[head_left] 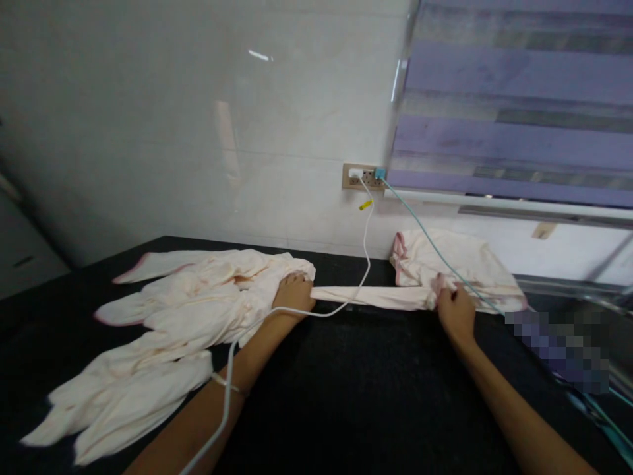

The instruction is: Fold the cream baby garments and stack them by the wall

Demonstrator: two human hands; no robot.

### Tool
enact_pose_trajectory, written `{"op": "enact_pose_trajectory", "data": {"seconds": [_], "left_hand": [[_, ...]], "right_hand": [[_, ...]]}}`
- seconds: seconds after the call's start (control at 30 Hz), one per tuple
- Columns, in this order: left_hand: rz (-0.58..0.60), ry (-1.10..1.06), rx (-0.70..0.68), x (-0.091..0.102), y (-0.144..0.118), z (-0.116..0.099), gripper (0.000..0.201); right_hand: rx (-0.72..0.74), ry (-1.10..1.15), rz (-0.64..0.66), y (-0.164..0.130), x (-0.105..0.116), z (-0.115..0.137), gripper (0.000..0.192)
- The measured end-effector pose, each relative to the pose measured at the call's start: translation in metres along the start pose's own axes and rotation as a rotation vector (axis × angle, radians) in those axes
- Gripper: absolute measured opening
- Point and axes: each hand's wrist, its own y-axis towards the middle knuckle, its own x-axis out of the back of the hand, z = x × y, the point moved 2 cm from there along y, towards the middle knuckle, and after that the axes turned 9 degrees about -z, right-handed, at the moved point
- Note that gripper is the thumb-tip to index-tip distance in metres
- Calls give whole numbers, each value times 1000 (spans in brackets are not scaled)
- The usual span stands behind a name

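A pale cream garment with pink edging point(192, 297) lies spread over the left half of a black counter point(356, 389). My left hand point(293, 293) grips it where a narrow stretched strip point(370, 297) leaves the bunched cloth. My right hand point(455, 309) pinches the strip's other end, next to a second cream piece point(459, 264) by the wall. The strip is pulled taut between both hands.
A white cable point(366, 247) runs from a wall socket point(363, 176) across the strip and over my left forearm. A teal cable point(435, 251) crosses the right cloth. A striped blind point(514, 99) hangs at upper right. A blurred patch sits at the right edge.
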Motion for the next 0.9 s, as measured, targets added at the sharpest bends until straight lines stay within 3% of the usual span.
{"op": "enact_pose_trajectory", "data": {"seconds": [0.07,0.13,0.27,0.37,0.47,0.57,0.63,0.7,0.9], "left_hand": [[19,-11,-39,3,-1,-7,25],[14,-21,-68,7,0,-14,27],[-20,-70,-118,17,-3,-31,27],[-19,-205,-241,24,-13,-54,28],[8,-327,-415,28,-28,-82,26],[6,-354,-499,26,-40,-100,27],[-5,-333,-460,21,-41,-100,24],[-3,-289,-392,16,-37,-91,22],[-11,-218,-264,6,-15,-54,27]], "right_hand": [[102,4,-82,-8,5,20,46],[222,60,-81,-20,9,41,45],[473,288,236,-54,7,80,30],[612,402,419,-81,1,102,44],[647,453,537,-96,-4,109,69],[635,436,689,-96,-8,103,52],[621,342,764,-90,-11,96,35],[596,206,756,-82,-12,89,26],[535,12,625,-60,-10,76,24]]}}
